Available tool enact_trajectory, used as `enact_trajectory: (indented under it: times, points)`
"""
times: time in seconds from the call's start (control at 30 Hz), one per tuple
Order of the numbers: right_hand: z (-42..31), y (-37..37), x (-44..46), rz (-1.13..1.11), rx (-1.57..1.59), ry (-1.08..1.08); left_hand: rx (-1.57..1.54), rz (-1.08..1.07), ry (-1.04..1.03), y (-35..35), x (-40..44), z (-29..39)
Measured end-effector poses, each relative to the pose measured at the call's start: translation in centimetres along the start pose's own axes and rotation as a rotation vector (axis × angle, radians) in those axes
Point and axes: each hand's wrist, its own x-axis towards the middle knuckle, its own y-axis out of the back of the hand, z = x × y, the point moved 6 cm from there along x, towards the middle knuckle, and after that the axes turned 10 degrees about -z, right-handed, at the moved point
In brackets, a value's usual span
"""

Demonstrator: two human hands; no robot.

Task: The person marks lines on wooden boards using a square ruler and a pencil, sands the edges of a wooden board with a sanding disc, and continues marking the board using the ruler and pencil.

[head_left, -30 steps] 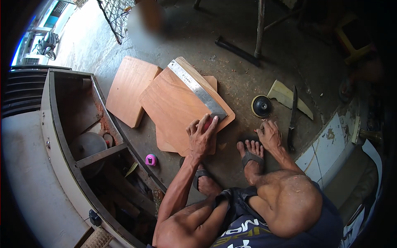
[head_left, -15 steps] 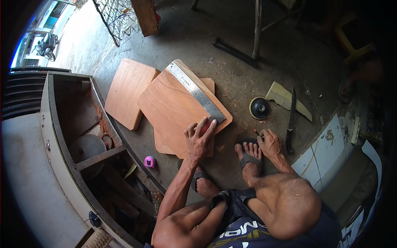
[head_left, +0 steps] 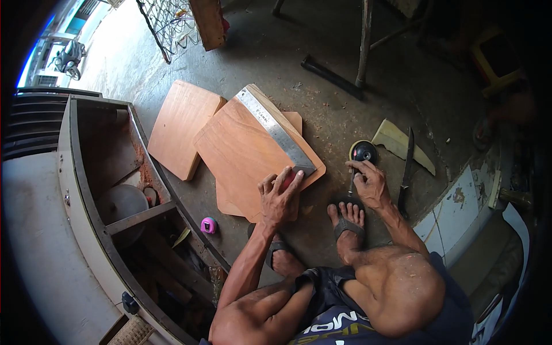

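Observation:
On the wooden board lies a try square, its metal blade along the board's right side. My left hand grips the red handle of the square, fingers bent over it at the board's lower right corner. To the right, above my foot, my right hand pinches a thin, dark, pencil-like stick; its exact kind is hard to make out. Just beyond those fingers is a round black sanding pad. More cut boards lie under the marked-off one, partly hidden.
Another board stack lies to the left. A pink tape measure sits beside the open-topped metal cabinet. Right of the pad are a pale offcut and a long dark blade. A dark bar lies near a wooden leg.
My right hand has moved up from beside my foot toward the sanding pad, and the stick in its fingers has turned. My left hand stays on the try square, which has not visibly shifted on the board.

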Motion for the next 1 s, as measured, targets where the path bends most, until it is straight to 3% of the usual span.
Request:
enact_trajectory:
  times: [0.33, 0.4, 0.67, 0.8, 0.87, 0.93, 0.97, 1.0]
  points:
    - [-1.1, -1.3, 0.7, -0.129, 0.218, -0.203, -0.003, 0.010, 0.001, -0.1, 0.1, -0.1]
    - [-2.1, -1.0, 1.6, -0.012, 0.120, 0.018, -0.003, 0.010, 0.007, 0.1, 0.1, -0.1]
    - [-4.2, -0.2, 2.3, -0.013, 0.103, -0.003, -0.020, -0.022, 0.006, -0.3, -0.4, -0.6]
    - [-4.2, -0.1, 1.7, -0.010, 0.174, -0.023, -0.122, 0.102, 0.101, 1.3, 0.6, -2.2]
    - [-4.2, -0.2, 1.8, -0.024, 0.067, 0.053, -0.059, 0.135, 0.184, 1.5, 2.4, -4.8]
    - [-4.3, -0.5, 2.0, -0.063, -0.003, -0.049, -0.041, 0.122, 0.208, 2.1, 4.5, -6.4]
    - [-4.4, -0.8, 1.8, -0.099, 0.103, -0.212, -0.015, 0.080, 0.204, 2.4, 5.5, -7.0]
    - [-5.5, -0.7, 1.9, -0.102, 0.091, -0.197, -0.017, 0.098, 0.210, 2.8, 6.1, -7.6]
